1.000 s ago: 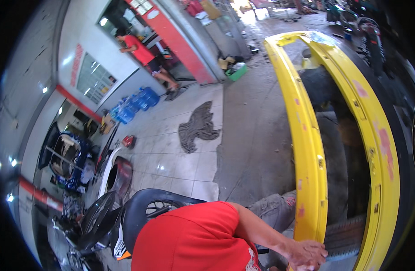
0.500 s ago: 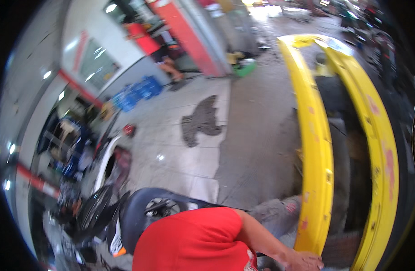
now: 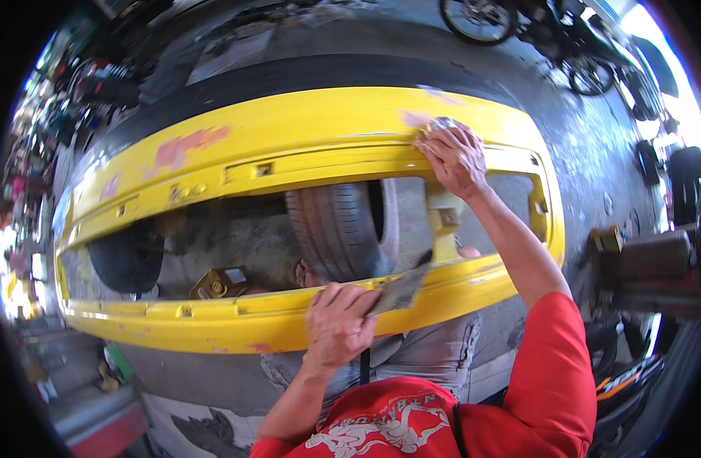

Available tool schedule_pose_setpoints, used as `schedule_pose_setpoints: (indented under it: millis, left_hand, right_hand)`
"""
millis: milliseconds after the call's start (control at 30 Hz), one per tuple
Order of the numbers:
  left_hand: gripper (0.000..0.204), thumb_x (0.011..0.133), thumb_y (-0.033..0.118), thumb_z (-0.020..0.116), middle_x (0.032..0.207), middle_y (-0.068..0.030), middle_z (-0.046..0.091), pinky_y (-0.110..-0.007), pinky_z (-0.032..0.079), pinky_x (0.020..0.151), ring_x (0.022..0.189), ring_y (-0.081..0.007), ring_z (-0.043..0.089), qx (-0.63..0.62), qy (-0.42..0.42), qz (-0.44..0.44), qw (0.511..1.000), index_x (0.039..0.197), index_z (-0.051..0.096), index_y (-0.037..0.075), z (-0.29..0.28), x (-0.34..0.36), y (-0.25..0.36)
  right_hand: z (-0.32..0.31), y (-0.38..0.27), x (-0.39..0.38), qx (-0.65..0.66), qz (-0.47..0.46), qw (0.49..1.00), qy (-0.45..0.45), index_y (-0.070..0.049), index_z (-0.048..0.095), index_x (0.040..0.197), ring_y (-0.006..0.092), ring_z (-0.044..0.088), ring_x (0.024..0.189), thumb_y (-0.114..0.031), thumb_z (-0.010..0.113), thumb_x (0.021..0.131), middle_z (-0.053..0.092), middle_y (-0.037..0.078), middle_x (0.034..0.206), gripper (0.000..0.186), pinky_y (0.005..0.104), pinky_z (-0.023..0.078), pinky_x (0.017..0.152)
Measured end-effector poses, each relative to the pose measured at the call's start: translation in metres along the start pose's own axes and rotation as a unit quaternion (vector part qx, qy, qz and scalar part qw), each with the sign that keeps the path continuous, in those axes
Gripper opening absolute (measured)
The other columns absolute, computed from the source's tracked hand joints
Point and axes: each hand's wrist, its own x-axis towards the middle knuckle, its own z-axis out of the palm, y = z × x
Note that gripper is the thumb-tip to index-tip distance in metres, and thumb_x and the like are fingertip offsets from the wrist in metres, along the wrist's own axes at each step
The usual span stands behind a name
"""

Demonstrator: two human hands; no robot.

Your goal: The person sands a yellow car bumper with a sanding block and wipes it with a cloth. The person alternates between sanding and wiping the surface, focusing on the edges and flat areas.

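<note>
In front of me, across the whole width, lies a yellow vehicle bumper [image 3: 289, 114] with pinkish patches and long openings. My right hand [image 3: 453, 156] is on its far bar, beside a pink patch, fingers closed over a pale crumpled wad [image 3: 442, 123]. My left hand [image 3: 339, 320] is at the near bar, gripping a thin flat grey-green sheet [image 3: 398, 294] with a dark tip; its exact kind I cannot tell. The sheet points right over the near bar. Whether my left hand touches the bumper is unclear.
A tire [image 3: 339, 229] stands beneath the bumper's opening, with a dark round shape to its left. A yellow container [image 3: 218, 283] sits on the floor there. Motorcycles [image 3: 553, 38] stand at the far right. A grey box-like thing [image 3: 656, 256] is at right.
My view has swung from the tiled floor and doorway to face the bumper squarely. Both hands now show; earlier only one hand was visible, at the bumper's near end.
</note>
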Motion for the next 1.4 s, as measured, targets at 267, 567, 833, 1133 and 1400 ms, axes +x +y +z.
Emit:
schedule_pose_setpoints:
  millis: [267, 567, 833, 1133, 1400]
  left_hand:
    - [0.015, 0.096, 0.015, 0.081, 0.101, -0.0103, 0.076, -0.047, 0.056, 0.081, 0.092, -0.0337, 0.07, 0.04, 0.01, 0.001, 0.999, 0.104, 0.08, 0.002, 0.007, 0.011, 0.007]
    - [0.02, 0.101, 0.019, 0.078, 0.098, -0.0126, 0.074, -0.05, 0.053, 0.078, 0.089, -0.0367, 0.068, 0.061, 0.028, -0.01, 0.998, 0.1, 0.077, -0.001, 0.013, 0.011, 0.01]
    - [0.021, 0.101, 0.019, 0.078, 0.1, -0.0157, 0.075, -0.053, 0.053, 0.08, 0.087, -0.0396, 0.068, 0.083, 0.05, 0.029, 0.995, 0.1, 0.077, -0.002, 0.017, 0.009, 0.005]
    - [0.024, 0.101, 0.015, 0.078, 0.122, -0.0211, 0.081, -0.057, 0.054, 0.103, 0.114, -0.0471, 0.074, 0.108, 0.012, -0.011, 0.994, 0.117, 0.082, -0.002, 0.017, -0.015, -0.015]
    - [0.025, 0.101, 0.016, 0.077, 0.121, -0.0229, 0.082, -0.057, 0.054, 0.105, 0.114, -0.0492, 0.074, 0.101, 0.003, -0.042, 0.994, 0.117, 0.082, -0.003, 0.018, -0.018, -0.018]
  right_hand:
    - [-0.025, 0.153, -0.107, -0.076, 0.141, 0.986, -0.054, -0.022, 0.088, 0.118, 0.0278, 0.071, 0.124, -0.035, 0.071, 0.107, 0.078, 0.0, 0.123, 0.024, 0.0457, 0.053, 0.112]
    - [-0.036, 0.234, -0.156, -0.162, 0.395, 0.899, -0.097, -0.017, 0.088, 0.115, 0.0266, 0.074, 0.124, -0.044, 0.068, 0.109, 0.082, 0.001, 0.121, 0.034, 0.0421, 0.055, 0.111]
    - [0.002, 0.138, -0.105, 0.064, 0.272, 0.957, 0.083, -0.023, 0.09, 0.112, 0.0283, 0.076, 0.12, -0.03, 0.076, 0.107, 0.084, 0.003, 0.123, 0.017, 0.0468, 0.054, 0.113]
    - [0.009, 0.084, -0.089, 0.087, 0.152, 0.984, 0.036, -0.027, 0.085, 0.127, 0.0225, 0.068, 0.136, -0.027, 0.07, 0.109, 0.073, 0.0, 0.14, 0.023, 0.0458, 0.048, 0.125]
    - [-0.031, 0.242, -0.161, -0.148, 0.297, 0.941, -0.068, -0.023, 0.085, 0.13, 0.0233, 0.067, 0.142, -0.038, 0.058, 0.117, 0.08, 0.002, 0.14, 0.034, 0.0464, 0.048, 0.124]
